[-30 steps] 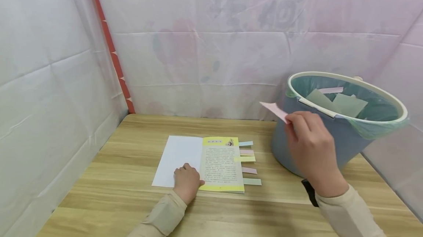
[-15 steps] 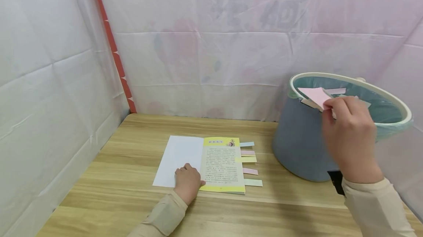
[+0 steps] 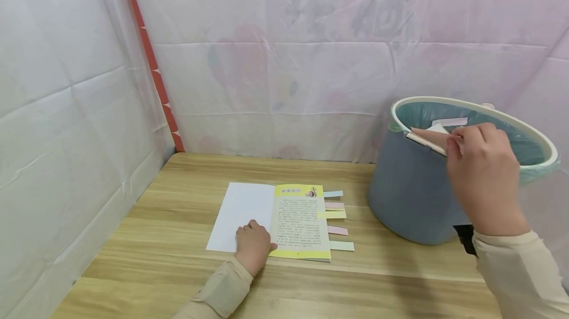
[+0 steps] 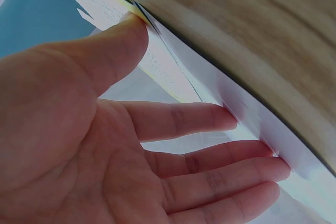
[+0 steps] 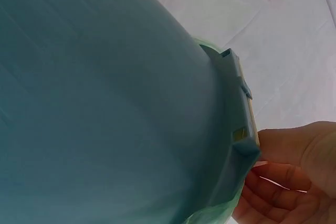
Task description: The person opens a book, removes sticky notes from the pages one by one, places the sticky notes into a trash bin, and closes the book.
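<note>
On the wooden table lies an open booklet, its left side a blank white page (image 3: 244, 208) and its right a printed page (image 3: 299, 225) with yellow borders. My left hand (image 3: 254, 246) rests on its lower edge near the fold. In the left wrist view the left fingers (image 4: 226, 179) are extended against the white page, and the thumb (image 4: 123, 43) touches the printed one. My right hand (image 3: 486, 180) is over the near rim of a blue-grey bin (image 3: 409, 195), pinching a pink paper slip (image 3: 430, 136). The right wrist view shows the bin's outer wall; the slip is hidden there.
Several coloured paper tabs (image 3: 340, 230) stick out past the booklet's right edge. Inside the bin, a green liner bag (image 3: 524, 143) holds papers, among them another pink strip (image 3: 450, 122). White cloth walls (image 3: 284, 62) enclose the table at the back and sides.
My right hand has moved right from beside the bin to its opening, and the pink slip has tipped downward over the rim. My left hand stays on the booklet.
</note>
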The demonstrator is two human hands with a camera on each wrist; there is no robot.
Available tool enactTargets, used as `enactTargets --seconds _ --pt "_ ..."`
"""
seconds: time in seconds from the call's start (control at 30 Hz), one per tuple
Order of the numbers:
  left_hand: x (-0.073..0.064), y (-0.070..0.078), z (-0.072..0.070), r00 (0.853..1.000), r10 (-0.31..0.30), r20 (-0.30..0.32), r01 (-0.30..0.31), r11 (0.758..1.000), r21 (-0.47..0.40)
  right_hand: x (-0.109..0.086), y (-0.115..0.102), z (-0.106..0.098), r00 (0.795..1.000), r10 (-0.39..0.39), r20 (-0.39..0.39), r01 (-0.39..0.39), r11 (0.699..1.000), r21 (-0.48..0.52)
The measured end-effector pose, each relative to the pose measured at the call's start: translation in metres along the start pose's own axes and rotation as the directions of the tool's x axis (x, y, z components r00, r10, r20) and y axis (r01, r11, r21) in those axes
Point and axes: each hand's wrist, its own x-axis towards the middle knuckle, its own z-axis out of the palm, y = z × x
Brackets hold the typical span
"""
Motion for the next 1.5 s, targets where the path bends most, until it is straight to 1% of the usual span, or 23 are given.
enactTargets --seconds 0.13,0.27,0.43,0.57,0.7,0.8,0.87,0.93,1.03,1.13,1.23,1.37,1.47,1.5 --pt "0.001 -0.001 0.001 1.000 0.000 0.001 0.000 1.000 -0.003 0.001 0.001 -0.002 0.999 0.034 0.016 -0.034 0.999 0.012" --pt "0.000 -0.001 0.000 1.000 0.002 0.002 -0.002 1.000 -0.008 0.001 -0.001 -0.004 0.998 0.047 0.029 -0.048 0.998 0.039" --pt "0.000 -0.002 -0.002 1.000 0.002 0.003 -0.002 1.000 -0.005 -0.002 -0.006 -0.010 0.998 0.032 0.052 -0.034 0.998 0.046" --pt "-0.001 -0.003 -0.003 1.000 0.001 0.002 -0.001 1.000 0.001 -0.005 -0.016 -0.014 0.998 0.010 0.061 -0.013 0.999 0.048" --pt "-0.001 -0.003 -0.003 1.000 0.002 -0.011 -0.002 1.000 0.009 -0.009 -0.029 -0.014 0.999 -0.043 0.014 0.041 0.996 0.081" --pt "-0.001 -0.003 -0.003 1.000 0.004 -0.023 -0.004 1.000 0.013 -0.012 -0.039 -0.011 0.994 -0.112 -0.013 0.113 0.989 0.099" --pt "-0.001 -0.003 -0.002 0.999 0.005 -0.034 -0.004 1.000 0.014 -0.015 -0.046 -0.007 0.986 -0.166 -0.031 0.169 0.979 0.117" --pt "0.000 -0.003 -0.003 0.999 0.006 -0.035 -0.005 1.000 0.014 -0.018 -0.051 -0.001 0.973 -0.226 -0.040 0.230 0.964 0.133" --pt "0.000 -0.003 -0.004 0.999 0.004 -0.032 -0.004 1.000 0.009 -0.024 -0.057 0.012 0.949 -0.309 -0.056 0.314 0.933 0.174" --pt "-0.001 -0.002 -0.005 1.000 0.003 -0.027 -0.003 1.000 0.004 -0.032 -0.059 0.026 0.921 -0.390 -0.017 0.385 0.901 0.200" --pt "-0.001 -0.002 -0.003 1.000 0.004 -0.026 -0.004 1.000 0.004 -0.042 -0.061 0.041 0.891 -0.452 0.053 0.431 0.876 0.218" --pt "-0.001 -0.001 -0.002 1.000 0.004 -0.020 -0.004 1.000 0.008 -0.059 -0.063 0.061 0.843 -0.504 0.189 0.464 0.858 0.218" --pt "0.000 -0.001 -0.002 1.000 -0.001 -0.007 0.001 1.000 0.004 -0.071 -0.064 0.078 0.789 -0.536 0.301 0.491 0.844 0.218" --pt "0.000 0.000 -0.001 1.000 -0.003 -0.001 0.003 1.000 0.001 -0.075 -0.065 0.083 0.765 -0.550 0.336 0.503 0.835 0.222"
